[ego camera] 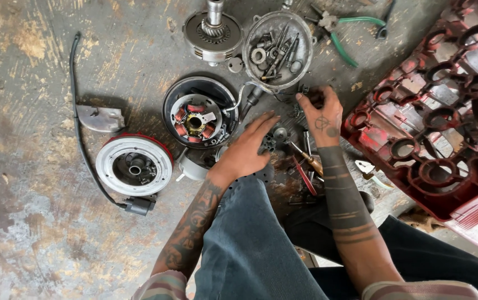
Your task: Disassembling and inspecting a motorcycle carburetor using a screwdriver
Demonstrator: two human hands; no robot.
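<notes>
My left hand (248, 147) lies flat on the concrete floor with its fingers spread, over a small dark gear-like part (268, 143) beside a round stator plate (199, 113) with copper coils. My right hand (321, 114) reaches farther out, fingers curled over a small dark part at the edge of a pile of small metal pieces; whether it grips the part is unclear. A screwdriver with an amber handle (307, 157) lies between the two hands.
A round metal cover (278, 49) filled with bolts and gears, a clutch assembly (213, 34), green-handled pliers (343, 34), a red-rimmed flywheel (134, 165), a black cable (75, 105) and a red plastic crate (444, 122) at the right surround the hands.
</notes>
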